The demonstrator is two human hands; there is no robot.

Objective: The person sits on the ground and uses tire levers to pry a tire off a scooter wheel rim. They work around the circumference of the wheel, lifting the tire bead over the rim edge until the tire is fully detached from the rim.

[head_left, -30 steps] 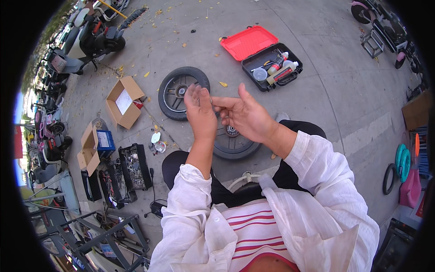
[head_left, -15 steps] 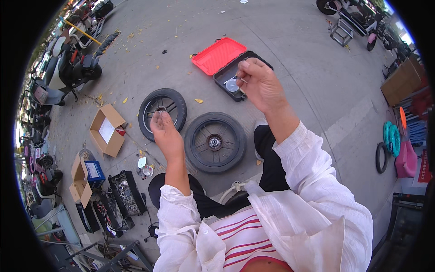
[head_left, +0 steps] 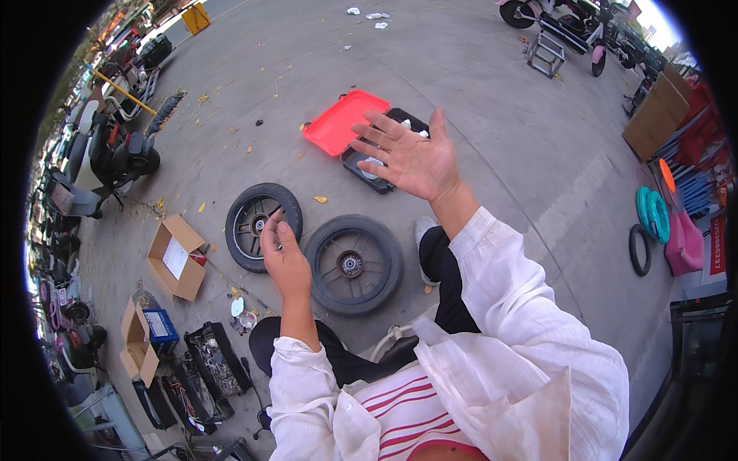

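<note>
My right hand (head_left: 415, 161) is raised palm up with fingers spread and nothing in it, in front of an open case with a red lid (head_left: 338, 119) and a black lower half (head_left: 373, 178), partly hidden. Lower and leftward, my left hand (head_left: 286, 257) is loosely curved with fingers apart, empty as far as visible, beside two wheels lying on the concrete. One wheel (head_left: 242, 234) has its hub partly beside my fingertips; the larger wheel (head_left: 354, 300) lies flat between my knees, its bearing hub (head_left: 351, 263) uncovered.
Cardboard boxes (head_left: 184, 284), a blue box (head_left: 161, 326) and black parts trays (head_left: 215, 357) lie at left, near parked scooters (head_left: 131, 154). Rightward are a metal frame (head_left: 544, 54), teal coils (head_left: 652, 215), a small tyre (head_left: 638, 261) and a pink object (head_left: 684, 250).
My hands, together a second ago, have moved apart. My right hand has risen and its fingers have spread since half a second ago. My view has tilted farther across the ground.
</note>
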